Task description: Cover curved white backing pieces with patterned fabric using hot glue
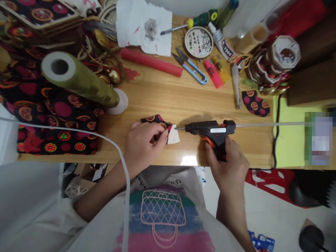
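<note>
My right hand (229, 164) is wrapped round the handle of a black glue gun (204, 128) with an orange trigger. A long clear glue stick (267, 124) sticks out of its back end. The nozzle points left and meets the edge of a pale, wedge-shaped piece (173, 135). My left hand (147, 140) pinches black patterned fabric (159, 119) that lies against this pale piece, low over the wooden table. The fingers hide part of the fabric.
Behind the hands lie blue thread snips (193, 68), a red stick (152, 63), a screwdriver (194, 21) and a glue tube (222, 42). A green roll (84, 82) and folded patterned cloth (60, 122) stand left. A white cable (115, 145) crosses the left forearm. A cut fabric piece (255, 103) lies right.
</note>
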Demonstrator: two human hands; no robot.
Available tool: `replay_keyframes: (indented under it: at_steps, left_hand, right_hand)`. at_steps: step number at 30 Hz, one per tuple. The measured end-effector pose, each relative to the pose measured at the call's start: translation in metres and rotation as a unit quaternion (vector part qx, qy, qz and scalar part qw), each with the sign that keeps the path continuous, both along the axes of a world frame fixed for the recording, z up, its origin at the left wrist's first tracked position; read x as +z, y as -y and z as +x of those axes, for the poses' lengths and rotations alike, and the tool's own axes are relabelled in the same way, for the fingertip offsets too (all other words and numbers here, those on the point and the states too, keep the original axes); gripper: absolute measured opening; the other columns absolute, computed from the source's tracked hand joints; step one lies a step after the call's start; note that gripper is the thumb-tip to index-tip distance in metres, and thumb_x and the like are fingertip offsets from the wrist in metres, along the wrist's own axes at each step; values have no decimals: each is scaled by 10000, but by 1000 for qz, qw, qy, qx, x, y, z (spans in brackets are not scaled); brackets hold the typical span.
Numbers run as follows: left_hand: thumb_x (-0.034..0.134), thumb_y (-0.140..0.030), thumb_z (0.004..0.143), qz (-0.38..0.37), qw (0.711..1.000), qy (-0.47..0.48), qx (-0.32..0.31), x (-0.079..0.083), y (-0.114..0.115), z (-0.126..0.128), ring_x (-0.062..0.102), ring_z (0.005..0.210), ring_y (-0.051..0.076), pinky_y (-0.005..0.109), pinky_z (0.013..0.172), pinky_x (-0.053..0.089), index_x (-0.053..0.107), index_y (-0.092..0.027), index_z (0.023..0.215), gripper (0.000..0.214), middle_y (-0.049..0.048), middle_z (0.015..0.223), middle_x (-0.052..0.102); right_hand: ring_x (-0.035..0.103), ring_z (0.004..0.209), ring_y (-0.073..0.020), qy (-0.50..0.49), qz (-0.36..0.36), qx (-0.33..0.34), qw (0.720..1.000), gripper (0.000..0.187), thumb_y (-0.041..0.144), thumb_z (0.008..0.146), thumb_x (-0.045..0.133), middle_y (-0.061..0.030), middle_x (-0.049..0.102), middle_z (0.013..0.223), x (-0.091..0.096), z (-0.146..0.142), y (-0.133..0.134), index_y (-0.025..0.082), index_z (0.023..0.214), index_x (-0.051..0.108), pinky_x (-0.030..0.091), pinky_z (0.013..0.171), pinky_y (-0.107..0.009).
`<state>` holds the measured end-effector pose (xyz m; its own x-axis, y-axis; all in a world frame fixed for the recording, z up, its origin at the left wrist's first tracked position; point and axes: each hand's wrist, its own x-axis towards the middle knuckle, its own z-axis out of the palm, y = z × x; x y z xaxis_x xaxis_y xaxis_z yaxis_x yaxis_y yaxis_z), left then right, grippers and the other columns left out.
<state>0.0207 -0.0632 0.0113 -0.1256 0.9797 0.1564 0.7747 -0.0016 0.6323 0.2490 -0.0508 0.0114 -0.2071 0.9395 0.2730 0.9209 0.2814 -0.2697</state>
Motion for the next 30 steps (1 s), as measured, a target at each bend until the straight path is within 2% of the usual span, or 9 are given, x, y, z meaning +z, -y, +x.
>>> replay_keyframes:
  at_steps: [18, 25, 30]
  left_hand:
    - [612, -217, 878, -9, 1000, 7, 11, -3, 0, 0, 582, 567, 127, 315, 695, 449, 627, -236, 733, 148, -64, 594, 636]
    - [611, -214, 881, -8, 1000, 11, 14, -3, 2, 1, 586, 572, 126, 310, 691, 443, 629, -231, 736, 147, -64, 591, 633]
    - [615, -214, 879, -17, 1000, 13, 16, -3, 2, 0, 582, 566, 124, 313, 685, 440, 632, -232, 747, 135, -66, 597, 634]
  right_hand:
    - [610, 674, -188, 5, -22, -17, 1000, 354, 475, 892, 558, -41, 633, 772, 2, -4, -3, 186, 1092, 597, 476, 579, -300]
    - [616, 674, -175, 11, -2, 46, 999, 315, 422, 903, 570, -45, 651, 788, 6, -3, -2, 180, 1103, 580, 472, 561, -277]
    - [622, 670, -177, 32, 6, 38, 999, 355, 463, 881, 596, -45, 650, 782, 7, -3, -2, 180, 1095, 581, 471, 555, -275]
